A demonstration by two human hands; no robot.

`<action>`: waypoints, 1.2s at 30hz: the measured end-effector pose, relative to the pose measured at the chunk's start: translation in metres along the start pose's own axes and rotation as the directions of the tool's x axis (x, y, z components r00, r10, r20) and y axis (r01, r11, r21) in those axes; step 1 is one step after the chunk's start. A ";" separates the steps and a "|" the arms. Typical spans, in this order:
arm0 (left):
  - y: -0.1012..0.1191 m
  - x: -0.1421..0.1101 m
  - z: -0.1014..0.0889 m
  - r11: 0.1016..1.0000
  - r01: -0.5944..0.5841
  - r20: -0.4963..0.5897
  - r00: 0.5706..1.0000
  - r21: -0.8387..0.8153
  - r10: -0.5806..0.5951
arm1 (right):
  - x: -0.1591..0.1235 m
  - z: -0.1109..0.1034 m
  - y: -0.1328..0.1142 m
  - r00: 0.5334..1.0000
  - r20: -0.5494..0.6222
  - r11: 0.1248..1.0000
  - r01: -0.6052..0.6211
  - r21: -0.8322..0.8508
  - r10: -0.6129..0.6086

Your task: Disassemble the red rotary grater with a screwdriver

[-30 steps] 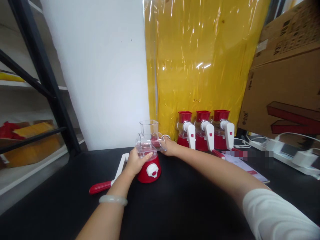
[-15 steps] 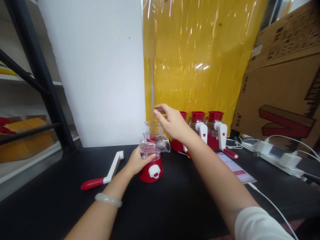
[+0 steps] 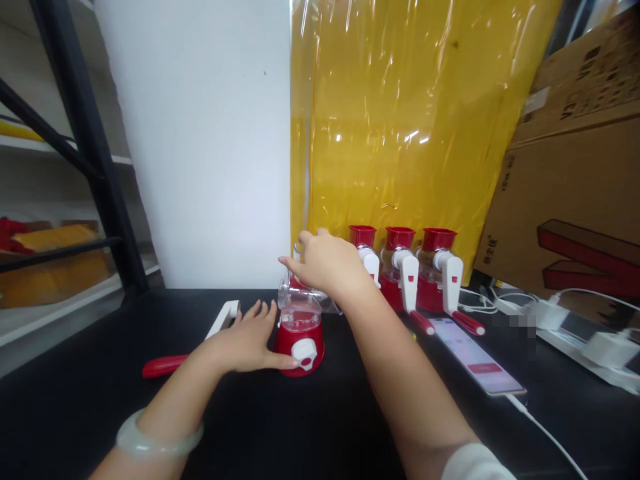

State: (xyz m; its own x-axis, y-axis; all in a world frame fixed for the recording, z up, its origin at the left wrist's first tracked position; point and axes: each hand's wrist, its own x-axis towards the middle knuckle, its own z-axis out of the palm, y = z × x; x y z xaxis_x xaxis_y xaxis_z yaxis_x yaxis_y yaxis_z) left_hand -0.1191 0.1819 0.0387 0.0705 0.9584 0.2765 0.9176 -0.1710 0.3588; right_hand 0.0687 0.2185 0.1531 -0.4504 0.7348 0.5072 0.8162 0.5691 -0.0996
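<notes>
Head shows two hands [image 3: 245, 345] [image 3: 334, 263] apparently touching one of four grinders [image 3: 300, 329].

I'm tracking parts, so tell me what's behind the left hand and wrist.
A crank on the black table: part of its white arm and its red handle show past the left hand and wrist. Where they join is covered.

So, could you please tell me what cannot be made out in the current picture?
All in the head view:
Top of the nearest grinder: largely hidden behind the right hand.
Middle of the crank: blocked by the left hand and wrist.
Text on the phone: too small and blurred.
Right end of the cardboard box: cut off by the picture's edge.
</notes>
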 end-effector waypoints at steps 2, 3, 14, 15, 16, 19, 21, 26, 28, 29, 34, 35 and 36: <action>0.015 -0.005 0.001 0.992 0.068 0.099 0.992 0.106 -0.079 | -0.001 0.000 0.002 1.000 0.005 1.000 -0.002 0.002 0.002; 0.021 -0.007 0.001 0.990 0.066 0.122 0.989 0.123 -0.082 | -0.001 0.000 0.002 1.000 0.002 1.000 0.000 0.005 0.000; 0.030 -0.016 -0.016 0.997 -0.076 0.201 0.977 0.030 0.068 | 0.007 0.006 -0.001 1.000 -0.011 0.999 0.021 0.040 -0.020; 0.030 -0.015 -0.016 0.997 -0.081 0.205 0.976 0.008 0.078 | 0.007 0.005 0.000 1.000 -0.007 0.999 0.023 0.044 -0.023; 0.029 -0.014 -0.016 0.996 -0.088 0.206 0.975 -0.009 0.088 | 0.007 0.005 0.000 1.000 0.001 0.998 0.028 0.049 -0.028; 0.032 -0.010 -0.016 0.995 -0.102 0.195 0.976 0.002 0.099 | 0.009 0.003 0.002 0.998 0.037 0.996 0.052 0.077 -0.055; 0.036 -0.008 -0.018 0.991 -0.103 0.208 0.975 0.087 0.083 | 0.009 0.001 0.003 0.996 0.047 0.993 0.067 0.096 -0.072; 0.044 -0.006 -0.018 0.957 -0.121 0.268 0.962 0.262 0.048 | 0.011 0.001 0.008 0.992 0.046 0.987 0.109 0.122 -0.115; 0.045 -0.006 -0.016 0.957 -0.121 0.238 0.970 0.263 0.058 | 0.013 0.002 0.012 0.988 0.046 0.980 0.142 0.135 -0.150; 0.046 -0.007 -0.015 0.960 -0.118 0.210 0.976 0.256 0.064 | 0.014 0.004 0.015 0.985 0.041 0.977 0.158 0.143 -0.165; 0.050 -0.009 -0.011 0.977 -0.098 0.128 0.989 0.189 0.075 | 0.022 0.009 0.032 0.974 0.024 0.958 0.217 0.185 -0.225; 0.050 -0.009 -0.010 0.976 -0.099 0.134 0.988 0.195 0.073 | 0.023 0.009 0.035 0.973 0.029 0.956 0.221 0.195 -0.231; 0.051 -0.010 -0.008 0.972 -0.100 0.137 0.988 0.214 0.072 | 0.024 0.010 0.037 0.971 0.033 0.953 0.224 0.203 -0.235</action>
State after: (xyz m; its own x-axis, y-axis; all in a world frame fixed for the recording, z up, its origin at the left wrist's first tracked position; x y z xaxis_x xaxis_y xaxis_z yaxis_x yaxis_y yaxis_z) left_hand -0.0762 0.1619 0.0619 0.1891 0.9659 0.1767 0.9682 -0.2134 0.1306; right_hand 0.0845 0.2603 0.1532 -0.6415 0.5924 0.4875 0.6038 0.7818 -0.1556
